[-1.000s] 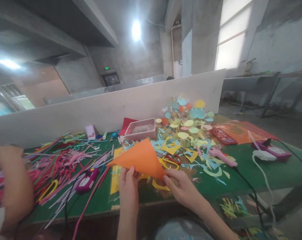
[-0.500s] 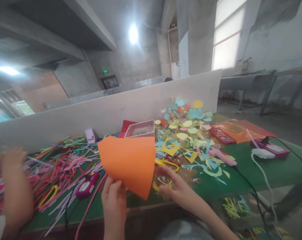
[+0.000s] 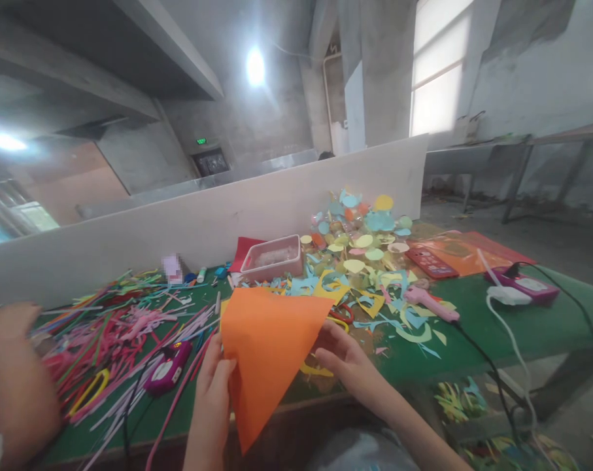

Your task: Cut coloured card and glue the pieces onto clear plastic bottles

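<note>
A sheet of orange paper (image 3: 271, 347), bent into a curve, hangs tilted in front of me above the table's front edge. My left hand (image 3: 212, 379) pinches its left side, thumb in front and fingers behind. At the right edge, my right hand (image 3: 348, 360) has curled fingers against the sheet, their tips partly hidden behind it. Just beyond lie scissors with yellow and red handles (image 3: 346, 313), partly covered by the sheet. Yellow paper with round holes cut out (image 3: 328, 288) lies behind them.
A pink-white plastic tray (image 3: 271, 261) stands at the partition (image 3: 203, 209). Cut paper circles (image 3: 355, 265) heap up right of it, near a pink glue gun (image 3: 431, 304) with a cord. Pipe cleaners (image 3: 124, 327) and a purple power strip (image 3: 169, 369) lie left, beside another person's arm (image 3: 19, 379).
The orange sheet has turned and dropped lower, its bottom corner now pointing down. Both hands stay at its edges. The other person's arm has shifted slightly left in view.
</note>
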{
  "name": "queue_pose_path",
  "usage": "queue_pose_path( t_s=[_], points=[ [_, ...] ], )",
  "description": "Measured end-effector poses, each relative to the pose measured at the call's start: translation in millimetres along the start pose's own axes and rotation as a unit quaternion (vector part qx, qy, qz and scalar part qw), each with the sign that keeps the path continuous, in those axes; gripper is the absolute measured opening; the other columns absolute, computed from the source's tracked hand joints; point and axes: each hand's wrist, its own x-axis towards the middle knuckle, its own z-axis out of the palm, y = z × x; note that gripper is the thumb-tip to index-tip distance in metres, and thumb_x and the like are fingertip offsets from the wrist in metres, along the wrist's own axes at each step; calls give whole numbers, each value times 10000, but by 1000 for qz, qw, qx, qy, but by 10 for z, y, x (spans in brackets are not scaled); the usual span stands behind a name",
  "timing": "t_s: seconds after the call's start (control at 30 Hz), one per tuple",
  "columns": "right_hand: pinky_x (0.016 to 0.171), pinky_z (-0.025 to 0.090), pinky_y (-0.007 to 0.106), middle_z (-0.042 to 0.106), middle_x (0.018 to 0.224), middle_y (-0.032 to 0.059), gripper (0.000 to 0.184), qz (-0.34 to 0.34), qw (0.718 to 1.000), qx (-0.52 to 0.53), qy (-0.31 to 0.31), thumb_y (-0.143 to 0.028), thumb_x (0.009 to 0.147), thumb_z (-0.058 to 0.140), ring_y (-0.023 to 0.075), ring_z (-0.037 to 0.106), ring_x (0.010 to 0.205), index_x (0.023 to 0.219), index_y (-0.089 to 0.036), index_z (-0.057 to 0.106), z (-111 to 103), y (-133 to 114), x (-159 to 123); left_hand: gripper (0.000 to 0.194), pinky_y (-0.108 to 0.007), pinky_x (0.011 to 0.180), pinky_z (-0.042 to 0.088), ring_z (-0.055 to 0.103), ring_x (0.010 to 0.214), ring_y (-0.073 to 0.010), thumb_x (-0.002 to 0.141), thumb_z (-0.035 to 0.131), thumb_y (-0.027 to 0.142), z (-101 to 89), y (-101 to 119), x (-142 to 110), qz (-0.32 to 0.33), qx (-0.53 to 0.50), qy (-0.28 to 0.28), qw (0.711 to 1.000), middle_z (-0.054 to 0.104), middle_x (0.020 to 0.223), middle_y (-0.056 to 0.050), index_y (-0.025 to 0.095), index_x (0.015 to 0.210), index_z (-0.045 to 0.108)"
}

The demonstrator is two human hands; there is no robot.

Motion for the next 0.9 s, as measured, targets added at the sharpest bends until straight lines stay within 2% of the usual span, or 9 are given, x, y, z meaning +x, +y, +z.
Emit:
queue_pose_path(
  t_s=[0.17,0.3,0.4,0.53,0.67,0.73,0.83,0.9],
  points=[
    [819,537,338,718,1002,59,516,14,998,6,56,-633,693,747,198,677,858,1006,-232,663,-29,117,45,484,-353,997,480,550,1250,-287,678,707,412,3,103,-5,-69,20,9,997,647,1284,-46,245,1127,642],
    [692,532,307,706,844,48,557,32,993,-29,107,-679,680,727,166,634,691,944,-191,685,-80,317,101,555,-372,980,491,588,1208,-289,677,767,456,52,55,54,-64,64,-96,991,655,1262,-85,234,1159,603],
    [685,537,332,684,735,37,586,42,988,-66,132,-719,662,709,184,625,666,873,-173,685,-107,385,123,534,-372,979,490,615,1169,-279,687,772,461,102,-21,84,-39,57,-124,990,683,1189,-95,230,1136,597],
    [786,552,386,734,895,75,591,28,987,-74,141,-699,680,710,248,676,839,982,-191,699,-133,309,109,539,-370,937,518,656,1093,-277,672,783,480,141,1,46,-28,37,-117,992,713,1091,-83,238,1118,598],
    [791,551,368,744,964,76,592,3,988,-83,127,-715,703,681,261,672,935,1028,-221,703,-168,205,93,617,-370,852,558,693,994,-286,622,817,500,127,78,0,-24,-3,-107,994,731,1026,-79,234,1130,589],
    [769,545,340,740,935,65,588,3,988,-92,122,-727,704,667,236,670,893,1001,-221,700,-185,204,102,643,-383,857,556,693,990,-290,629,817,486,122,62,8,-35,-6,-112,993,730,1039,-88,227,1168,581],
    [675,528,304,688,751,37,596,29,983,-119,135,-771,666,650,181,628,695,801,-191,659,-197,254,124,623,-403,937,515,669,1061,-285,684,785,447,130,-25,53,-42,12,-119,992,713,1107,-103,224,1224,568],
    [633,511,293,615,636,10,597,40,978,-146,147,-785,662,631,160,581,613,692,-191,591,-199,289,131,557,-402,975,488,649,1105,-280,712,764,410,136,-83,82,-28,34,-103,994,699,1145,-109,221,1205,587]
  ],
)
